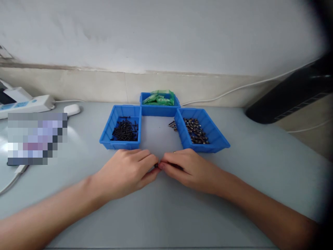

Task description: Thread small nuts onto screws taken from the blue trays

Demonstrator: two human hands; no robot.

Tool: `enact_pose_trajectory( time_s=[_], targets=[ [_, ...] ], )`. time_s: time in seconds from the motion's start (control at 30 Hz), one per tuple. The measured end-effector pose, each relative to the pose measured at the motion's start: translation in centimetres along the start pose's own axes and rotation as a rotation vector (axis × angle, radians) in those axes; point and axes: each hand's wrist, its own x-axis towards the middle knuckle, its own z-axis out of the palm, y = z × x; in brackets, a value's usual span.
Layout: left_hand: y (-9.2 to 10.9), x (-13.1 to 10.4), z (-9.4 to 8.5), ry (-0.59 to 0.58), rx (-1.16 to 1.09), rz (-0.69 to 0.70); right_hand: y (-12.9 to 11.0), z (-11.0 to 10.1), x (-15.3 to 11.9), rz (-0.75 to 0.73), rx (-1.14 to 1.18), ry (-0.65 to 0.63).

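Observation:
My left hand (130, 170) is closed in a pinch around a small dark piece (156, 165), which looks like a black screw; most of it is covered by the fingers. The fingertips of my right hand (189, 168) meet the left ones at that piece, also pinched, and whatever lies between them is hidden. Just beyond my left hand stands a blue bin (108, 133) holding many black screws (125, 131). Beyond my right hand is another blue bin (215, 133) with small shiny metal fittings (196, 131).
A third blue bin (158, 111) at the back holds green plastic packets (160, 98). Several loose metal pieces (172, 125) lie beside the right bin. To the left are a power strip (28, 105), a white case (72, 109) and a blurred device (36, 140). A black object (283, 92) leans at right.

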Motion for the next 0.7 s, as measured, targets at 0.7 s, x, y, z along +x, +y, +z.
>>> enact_pose_trajectory(
  time_s=[0.7],
  targets=[
    [-0.63, 0.04, -0.29, -0.150, -0.111, -0.184, 0.24, -0.08, -0.07, 0.030, -0.009, 0.037]
  ],
)
